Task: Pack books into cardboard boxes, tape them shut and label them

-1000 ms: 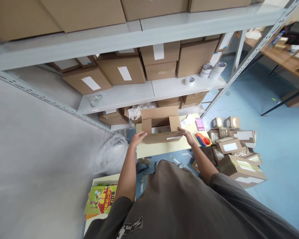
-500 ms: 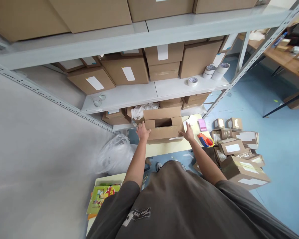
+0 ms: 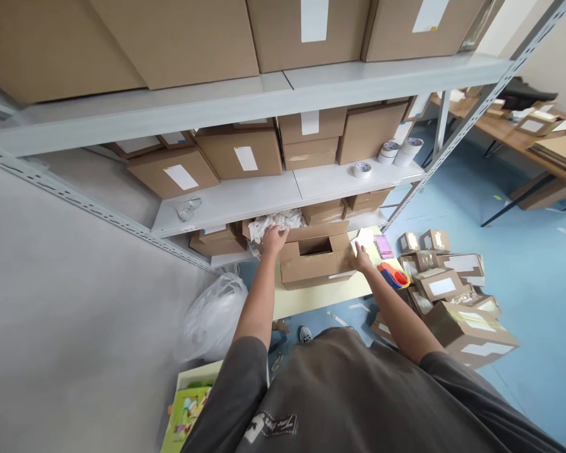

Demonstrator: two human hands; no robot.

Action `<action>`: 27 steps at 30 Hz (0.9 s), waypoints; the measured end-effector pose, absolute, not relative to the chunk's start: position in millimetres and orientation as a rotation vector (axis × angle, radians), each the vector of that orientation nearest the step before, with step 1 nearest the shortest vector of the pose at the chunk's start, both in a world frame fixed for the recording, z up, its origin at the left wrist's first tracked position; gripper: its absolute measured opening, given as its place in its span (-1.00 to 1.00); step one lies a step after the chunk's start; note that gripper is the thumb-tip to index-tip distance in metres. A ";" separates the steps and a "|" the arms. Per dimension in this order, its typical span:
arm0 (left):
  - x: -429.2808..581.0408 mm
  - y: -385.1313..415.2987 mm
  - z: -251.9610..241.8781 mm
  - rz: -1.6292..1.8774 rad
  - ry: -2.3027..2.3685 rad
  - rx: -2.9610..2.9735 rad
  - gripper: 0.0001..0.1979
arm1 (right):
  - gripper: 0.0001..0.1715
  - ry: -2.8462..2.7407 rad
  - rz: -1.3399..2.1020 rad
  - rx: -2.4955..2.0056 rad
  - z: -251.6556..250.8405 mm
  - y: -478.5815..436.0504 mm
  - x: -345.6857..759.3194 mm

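Observation:
A brown cardboard box (image 3: 316, 264) stands on a pale yellow table (image 3: 321, 301), with its flaps partly folded in and a dark opening in its top. My left hand (image 3: 274, 240) curls over the box's back flap (image 3: 306, 231), beside crumpled white packing paper (image 3: 278, 220). My right hand (image 3: 363, 258) presses flat against the box's right end, next to a white sheet (image 3: 361, 242). An orange and blue tape dispenser (image 3: 393, 275) and a pink pad (image 3: 383, 246) lie just right of that hand.
Grey metal shelves (image 3: 226, 204) full of cardboard boxes and tape rolls (image 3: 396, 152) rise directly ahead. A clear plastic bag (image 3: 213, 321) sits left of the table. Small boxes (image 3: 446, 289) are piled on the blue floor at right. A wooden bench (image 3: 509, 135) stands beyond.
The box's side flaps have folded inward, narrowing the opening. My left hand has moved from the box's left side to its back flap. The view has tilted slightly downward.

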State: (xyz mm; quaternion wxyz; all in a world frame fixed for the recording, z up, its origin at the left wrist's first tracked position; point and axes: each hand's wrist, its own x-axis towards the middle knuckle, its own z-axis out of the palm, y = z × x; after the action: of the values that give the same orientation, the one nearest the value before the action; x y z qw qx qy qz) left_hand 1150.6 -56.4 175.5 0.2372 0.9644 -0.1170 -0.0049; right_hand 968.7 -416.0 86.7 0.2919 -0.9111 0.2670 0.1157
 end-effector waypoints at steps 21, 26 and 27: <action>1065.2 -82.7 112.9 -0.320 0.438 2.689 -0.35 | -0.13 0.424 -0.227 -2.454 101.0 -443.3 924.9; 1068.8 -86.3 106.4 -0.195 0.412 2.798 -0.37 | -0.39 0.723 -0.084 -2.452 85.6 -525.1 877.4; 1070.4 -87.5 106.2 -0.178 0.384 2.829 -0.37 | -0.45 0.790 -0.040 -2.440 77.5 -540.0 869.4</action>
State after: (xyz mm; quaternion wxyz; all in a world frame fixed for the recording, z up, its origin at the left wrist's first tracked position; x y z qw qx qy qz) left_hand 1070.4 -87.5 106.2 0.1403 0.9792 0.1328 -0.0617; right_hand 869.4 -540.0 77.5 0.2844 -0.9119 0.2954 -0.0151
